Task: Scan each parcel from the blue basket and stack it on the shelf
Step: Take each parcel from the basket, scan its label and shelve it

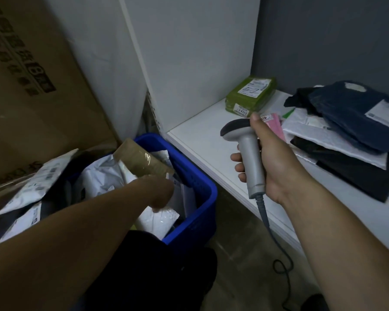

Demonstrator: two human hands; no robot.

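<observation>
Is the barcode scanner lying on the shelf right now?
No, the right hand grips the scanner by its handle and holds it up in front of the shelf.

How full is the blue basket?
Full: a brown parcel and white mailers pile above the rim of the blue basket.

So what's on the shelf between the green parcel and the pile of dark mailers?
In the head view, bare white shelf at the back; nearer, a pink packet lies against the pile, partly hidden by the right hand.
</observation>
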